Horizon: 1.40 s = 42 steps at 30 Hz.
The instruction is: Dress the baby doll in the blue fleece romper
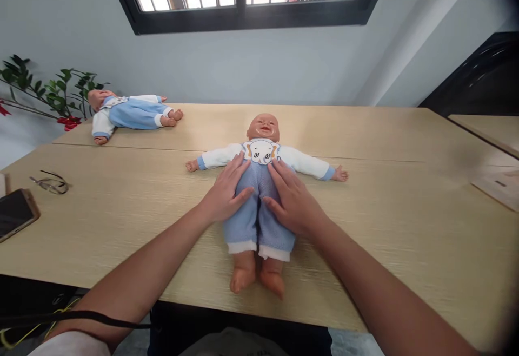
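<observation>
A baby doll [259, 204] lies on its back in the middle of the table, its feet toward me and both arms stretched out sideways. It wears blue trousers and a white top with an elephant face on the chest. My left hand [227, 191] rests flat on the left side of its trousers, fingers extended up to the elephant patch. On the other side, my right hand [294, 196] lies with fingers stretched over the trousers and the patch's lower edge. Neither hand grips anything.
A second doll [135, 112] in similar clothes lies at the table's back left, near a leafy plant [60, 93]. Eyeglasses [52, 183] and a phone [17, 212] are on the left. A flat pale object [498, 185] lies at the right of the wooden table [385, 226].
</observation>
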### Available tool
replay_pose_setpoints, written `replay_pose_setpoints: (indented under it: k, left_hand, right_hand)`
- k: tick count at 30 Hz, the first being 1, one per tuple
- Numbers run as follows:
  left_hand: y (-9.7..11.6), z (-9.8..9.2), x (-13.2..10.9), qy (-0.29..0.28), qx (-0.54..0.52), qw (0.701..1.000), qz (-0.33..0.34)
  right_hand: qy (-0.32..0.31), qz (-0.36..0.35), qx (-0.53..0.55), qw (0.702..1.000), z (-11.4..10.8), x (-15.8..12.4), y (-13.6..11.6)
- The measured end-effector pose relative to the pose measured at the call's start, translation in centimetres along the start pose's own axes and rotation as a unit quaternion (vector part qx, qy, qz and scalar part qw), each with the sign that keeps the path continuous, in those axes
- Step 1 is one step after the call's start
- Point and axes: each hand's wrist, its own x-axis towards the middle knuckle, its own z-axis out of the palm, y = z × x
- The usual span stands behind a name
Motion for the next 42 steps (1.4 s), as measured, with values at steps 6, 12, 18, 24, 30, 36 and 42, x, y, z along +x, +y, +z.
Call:
replay_pose_setpoints:
  k: [6, 12, 18, 24, 30, 36, 42]
  left_hand:
    - [0.4, -0.5, -0.3, -0.133, 0.010, 0.989, 0.058]
    - [-0.2, -0.8, -0.3, -0.114, 0.006, 0.993, 0.039]
    - [-2.7, 0.3, -0.5, -0.066, -0.063, 0.996, 0.001]
    - [-4.0, 1.4, 0.1, -0.032, -0.145, 0.989, 0.011]
    - [-5.5, 2.7, 3.0, -0.022, -0.132, 0.989, 0.069]
    - [-7.2, 2.8, 6.3, 0.075, -0.168, 0.983, 0.011]
    - [-10.3, 2.4, 6.7, 0.230, -0.432, 0.855, -0.170]
  right_hand:
    - [-0.080, -0.022, 0.034, 0.996, 0.9, -0.3, 0.6]
    - [-0.046, -0.041, 0.063, 0.996, 0.5, -0.1, 0.4]
    - [-0.058, -0.204, 0.094, 0.973, 0.1, 0.2, -0.8]
    - [-0.057, -0.259, 0.056, 0.962, 0.1, 0.1, -3.0]
    - [-0.091, -0.260, 0.048, 0.960, 1.6, -0.3, -4.5]
    - [-0.025, -0.095, 0.016, 0.995, 3.2, 0.8, -4.0]
    - [0.021, -0.020, -0.020, 0.999, 3.6, 3.2, -0.2]
